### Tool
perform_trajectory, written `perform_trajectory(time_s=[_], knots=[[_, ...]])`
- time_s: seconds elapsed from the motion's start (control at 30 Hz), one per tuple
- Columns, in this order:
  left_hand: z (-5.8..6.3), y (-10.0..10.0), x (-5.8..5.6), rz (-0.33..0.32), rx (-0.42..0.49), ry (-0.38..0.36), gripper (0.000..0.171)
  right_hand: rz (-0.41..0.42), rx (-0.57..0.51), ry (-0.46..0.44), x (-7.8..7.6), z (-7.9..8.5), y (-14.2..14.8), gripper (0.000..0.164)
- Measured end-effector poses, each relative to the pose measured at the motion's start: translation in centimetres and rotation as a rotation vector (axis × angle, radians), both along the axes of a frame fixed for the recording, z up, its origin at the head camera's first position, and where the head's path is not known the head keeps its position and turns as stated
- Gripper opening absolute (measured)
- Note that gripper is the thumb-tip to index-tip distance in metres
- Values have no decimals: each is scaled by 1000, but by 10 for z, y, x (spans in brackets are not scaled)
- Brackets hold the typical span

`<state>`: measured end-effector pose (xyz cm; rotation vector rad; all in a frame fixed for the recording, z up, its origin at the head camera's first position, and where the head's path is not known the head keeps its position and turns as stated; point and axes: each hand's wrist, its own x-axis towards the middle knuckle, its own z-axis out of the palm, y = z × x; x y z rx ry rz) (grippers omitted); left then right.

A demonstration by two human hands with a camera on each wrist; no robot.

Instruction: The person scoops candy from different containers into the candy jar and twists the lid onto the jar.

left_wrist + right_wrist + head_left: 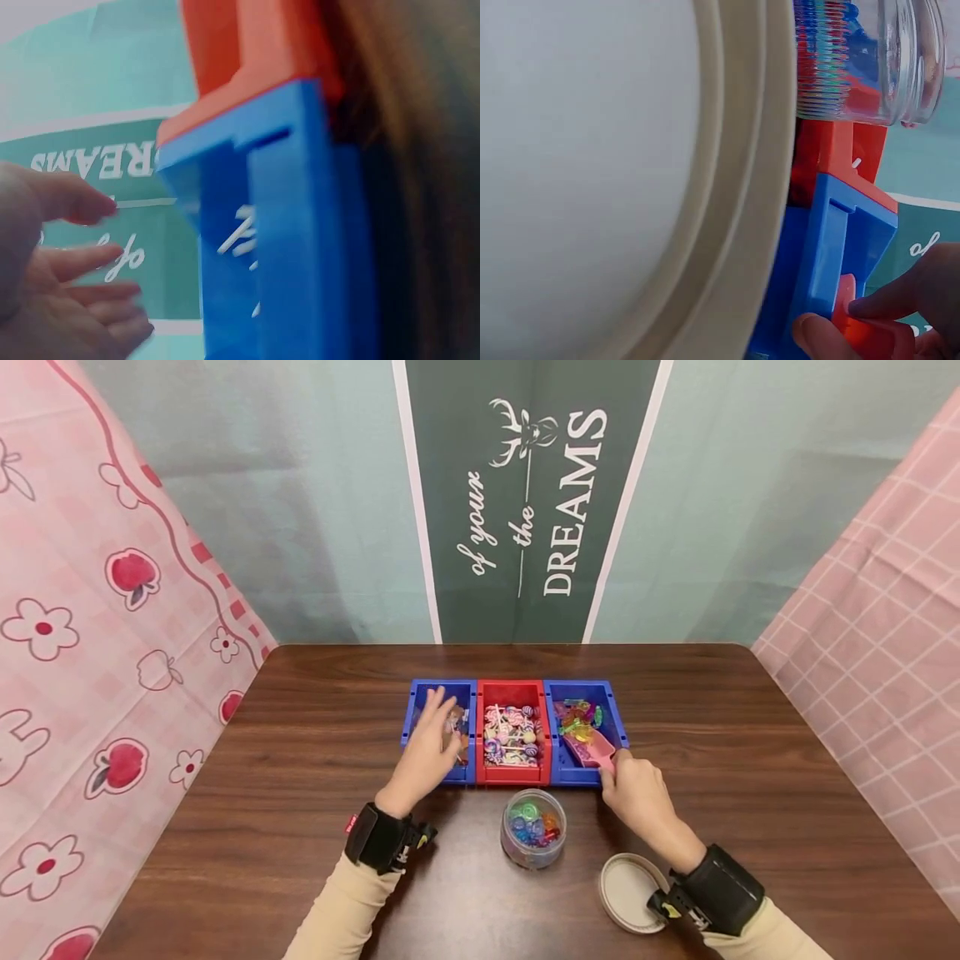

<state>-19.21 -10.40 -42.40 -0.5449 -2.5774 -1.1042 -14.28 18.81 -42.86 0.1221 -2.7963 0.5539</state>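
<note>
My right hand (641, 797) pinches the handle of a small pink scoop (597, 748) at the front edge of the right blue bin (587, 692). The scoop's head lies in that bin beside colourful translucent pieces (577, 720). In the right wrist view the thumb and fingers close round the handle (870, 337). Over the left blue bin (450, 691) hovers my left hand (426, 753), fingers extended and slightly spread, holding nothing. It partly hides that bin's contents. The left wrist view also shows the left hand (75, 285) apart from the bin wall.
Between the blue bins, a red bin (512, 774) holds several small lollipops (512, 735). In front stands an uncovered clear jar (533, 852) with colourful translucent pieces inside. A round cream-rimmed lid (628, 893) lies on the wooden table (300, 843) near my right wrist.
</note>
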Motion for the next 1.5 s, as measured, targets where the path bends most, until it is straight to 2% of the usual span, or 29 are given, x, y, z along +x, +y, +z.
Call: perform_trajectory(time_s=[0.1, 0.23, 0.4, 0.43, 0.5, 0.63, 0.67, 0.73, 0.9, 1.03, 1.3, 1.5], knots=[[-5, 6, 6, -89, 21, 47, 45, 3, -6, 18, 0, -2, 1, 20], [-8, 12, 13, -234, 42, 37, 40, 1, -12, 34, 0, -3, 1, 19], [-8, 19, 23, -367, 51, -32, 35, 8, -20, 38, 1, -3, 3, 18], [-3, 20, 27, -393, 56, -57, 34, 13, -19, 37, 1, -3, 3, 18], [-3, 22, 31, -453, 54, -107, 35, 26, -18, 46, 0, -3, 4, 17], [-6, 26, 36, -590, 27, -248, 45, 45, -10, 66, -2, -1, 7, 16], [-11, 27, 35, -618, 12, -267, 49, 49, -10, 71, -3, -1, 7, 16], [-13, 29, 36, -658, -18, -295, 58, 55, -9, 78, -3, -1, 8, 16], [-17, 33, 39, -706, -74, -298, 83, 68, -9, 102, -2, -3, 9, 15], [-21, 34, 39, -719, -128, -280, 95, 77, -8, 113, -2, -5, 9, 15], [-21, 36, 39, -705, -129, -304, 90, 110, -17, 119, -9, -4, 11, 16], [-23, 38, 39, -719, -131, -272, 88, 147, -10, 104, -9, -3, 17, 15]])
